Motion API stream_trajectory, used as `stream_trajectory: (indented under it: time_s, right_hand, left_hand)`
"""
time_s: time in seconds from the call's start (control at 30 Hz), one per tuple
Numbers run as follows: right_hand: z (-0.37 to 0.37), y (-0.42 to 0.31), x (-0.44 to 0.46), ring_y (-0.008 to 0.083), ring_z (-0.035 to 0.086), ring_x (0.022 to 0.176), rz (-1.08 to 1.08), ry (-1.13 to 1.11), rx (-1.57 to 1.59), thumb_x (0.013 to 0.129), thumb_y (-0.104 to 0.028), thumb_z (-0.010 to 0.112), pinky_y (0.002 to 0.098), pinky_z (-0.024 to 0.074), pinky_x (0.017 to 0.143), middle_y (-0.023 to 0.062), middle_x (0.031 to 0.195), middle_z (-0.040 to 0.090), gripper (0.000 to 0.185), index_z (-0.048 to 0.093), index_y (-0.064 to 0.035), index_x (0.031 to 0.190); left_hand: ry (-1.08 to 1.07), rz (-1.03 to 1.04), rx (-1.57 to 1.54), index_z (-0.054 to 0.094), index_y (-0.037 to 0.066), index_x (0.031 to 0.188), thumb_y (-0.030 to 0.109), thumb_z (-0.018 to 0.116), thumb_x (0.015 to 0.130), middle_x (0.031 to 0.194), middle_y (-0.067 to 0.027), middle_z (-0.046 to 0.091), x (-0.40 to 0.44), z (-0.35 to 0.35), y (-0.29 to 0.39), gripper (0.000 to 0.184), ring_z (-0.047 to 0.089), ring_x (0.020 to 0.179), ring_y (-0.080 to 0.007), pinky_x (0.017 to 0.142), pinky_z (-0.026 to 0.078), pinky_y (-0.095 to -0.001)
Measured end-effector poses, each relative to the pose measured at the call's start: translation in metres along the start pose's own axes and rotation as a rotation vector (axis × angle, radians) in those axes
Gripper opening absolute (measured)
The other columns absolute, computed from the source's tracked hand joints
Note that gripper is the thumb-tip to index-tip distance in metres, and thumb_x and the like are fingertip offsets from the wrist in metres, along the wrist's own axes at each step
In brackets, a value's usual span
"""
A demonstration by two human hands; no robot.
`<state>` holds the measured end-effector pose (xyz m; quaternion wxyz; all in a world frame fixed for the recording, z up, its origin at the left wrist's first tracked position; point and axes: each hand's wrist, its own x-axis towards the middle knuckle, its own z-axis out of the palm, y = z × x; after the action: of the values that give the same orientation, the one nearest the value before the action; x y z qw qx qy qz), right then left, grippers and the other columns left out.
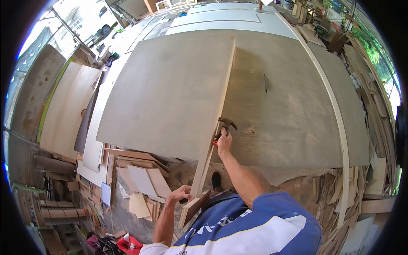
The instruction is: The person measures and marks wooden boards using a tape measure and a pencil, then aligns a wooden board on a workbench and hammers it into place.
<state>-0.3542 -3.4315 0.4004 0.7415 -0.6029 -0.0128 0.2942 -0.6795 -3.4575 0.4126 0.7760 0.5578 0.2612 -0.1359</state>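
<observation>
A claw hammer [227, 123] is gripped in my right hand [224, 141], its head over a long wooden strip [228, 80]. That strip runs on edge across a large grey-brown board [170, 89] and past its near edge towards my body. My left hand [182, 193] is closed around the near end of the strip, beside a short wooden piece [193, 209] close to my shirt; a dark object shows at its fingers. Something red shows at my right hand. A thin dark pencil-like item [265, 83] lies on the board to the right.
A second long strip [327, 85] crosses the board's right side. White panels [229, 18] lie beyond it. Offcuts [144, 182] are piled on the floor at the left, and scrap wood [374, 93] is stacked along the right. A plywood sheet [68, 106] leans at the far left.
</observation>
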Motion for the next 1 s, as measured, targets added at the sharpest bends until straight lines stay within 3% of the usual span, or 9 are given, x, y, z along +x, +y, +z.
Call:
stream_trajectory:
  time_s: [0.07, 0.33, 0.4, 0.53, 0.73, 0.83, 0.87, 0.93, 1.0]
  right_hand:
    - [0.005, -0.005, -0.001, 0.016, 0.053, 0.053, -0.065, 0.082, 0.059, 0.094, -0.03, 0.054, 0.0329, 0.0413, 0.048, 0.007, 0.066, 0.058, 0.035, 0.055, 0.001, 0.077]
    - [-0.001, -0.009, 0.022, 0.0124, 0.048, 0.061, 0.045, 0.078, 0.098, 0.094, -0.029, 0.055, 0.0326, 0.0404, 0.056, 0.0031, 0.069, 0.052, 0.032, 0.057, 0.0017, 0.083]
    - [-0.006, -0.016, 0.022, 0.015, 0.052, 0.059, 0.162, 0.343, 0.359, 0.094, -0.028, 0.054, 0.0335, 0.0444, 0.052, 0.006, 0.072, 0.054, 0.031, 0.054, 0.0019, 0.087]
    - [0.008, -0.036, 0.016, 0.0161, 0.053, 0.06, 0.126, 0.542, 0.198, 0.093, -0.026, 0.056, 0.0349, 0.0466, 0.052, 0.0083, 0.077, 0.055, 0.026, 0.052, -0.0005, 0.088]
    - [0.009, -0.023, 0.046, 0.0177, 0.051, 0.056, 0.005, -0.031, 0.014, 0.092, -0.027, 0.056, 0.0348, 0.0441, 0.049, 0.0037, 0.064, 0.051, 0.032, 0.05, -0.0017, 0.073]
    - [0.034, -0.045, 0.027, 0.0156, 0.051, 0.054, 0.073, 0.654, 0.303, 0.091, -0.026, 0.055, 0.0334, 0.0427, 0.048, 0.0033, 0.061, 0.051, 0.027, 0.054, -0.005, 0.074]
    - [0.031, -0.04, 0.03, 0.0156, 0.051, 0.054, 0.07, 0.662, 0.306, 0.091, -0.026, 0.055, 0.0334, 0.0427, 0.048, 0.0033, 0.061, 0.051, 0.027, 0.054, -0.005, 0.074]
    - [0.025, -0.032, 0.03, 0.0153, 0.053, 0.054, 0.089, 0.055, -0.045, 0.093, -0.025, 0.053, 0.032, 0.0437, 0.048, 0.0046, 0.063, 0.054, 0.028, 0.054, -0.0035, 0.076]
    - [0.016, -0.033, 0.037, 0.0159, 0.055, 0.056, 0.163, 0.009, 0.032, 0.092, -0.025, 0.055, 0.0332, 0.0477, 0.054, 0.0045, 0.072, 0.055, 0.028, 0.056, 0.0003, 0.08]
  left_hand:
    - [-0.032, -0.001, -0.005, 0.061, -0.001, 0.123, 0.026, 0.076, 0.069, 0.111, -0.0061, 0.066, -0.011, 0.006, -0.005, 0.063, 0.058, 0.102, -0.014, 0.092, 0.046, -0.0294]
    - [0.015, -0.049, -0.042, 0.059, 0.0, 0.127, 0.026, 0.08, 0.066, 0.112, -0.0058, 0.066, -0.015, 0.009, -0.009, 0.069, 0.057, 0.104, -0.0143, 0.094, 0.043, -0.0298]
    - [0.01, -0.032, -0.057, 0.059, 0.0, 0.127, 0.026, 0.08, 0.066, 0.112, -0.0058, 0.066, -0.015, 0.008, -0.009, 0.069, 0.057, 0.104, -0.0145, 0.095, 0.043, -0.0298]
    - [0.009, -0.017, -0.078, 0.063, -0.002, 0.118, 0.021, 0.08, 0.066, 0.104, -0.0022, 0.068, -0.018, 0.012, 0.004, 0.059, 0.058, 0.097, -0.0115, 0.086, 0.046, -0.0282]
    - [-0.014, -0.047, -0.009, 0.063, 0.0, 0.121, 0.023, 0.079, 0.066, 0.11, -0.0043, 0.067, -0.02, -0.003, -0.002, 0.061, 0.057, 0.101, -0.0136, 0.093, 0.043, -0.0305]
    - [-0.012, -0.036, -0.04, 0.063, 0.0, 0.121, 0.021, 0.079, 0.066, 0.109, -0.0042, 0.067, -0.021, -0.004, -0.006, 0.061, 0.057, 0.101, -0.0135, 0.093, 0.044, -0.031]
    - [-0.022, -0.041, -0.041, 0.063, 0.0, 0.121, 0.021, 0.079, 0.066, 0.11, -0.0042, 0.067, -0.02, -0.007, -0.006, 0.061, 0.057, 0.101, -0.0135, 0.093, 0.044, -0.0309]
    - [-0.033, -0.061, -0.067, 0.063, 0.0, 0.121, 0.021, 0.079, 0.066, 0.11, -0.0044, 0.067, -0.021, -0.015, -0.009, 0.061, 0.057, 0.101, -0.0134, 0.092, 0.044, -0.0305]
    - [-0.041, -0.085, -0.102, 0.063, 0.0, 0.122, 0.021, 0.08, 0.066, 0.111, -0.0046, 0.067, -0.025, -0.015, -0.014, 0.062, 0.058, 0.101, -0.0133, 0.092, 0.045, -0.0301]
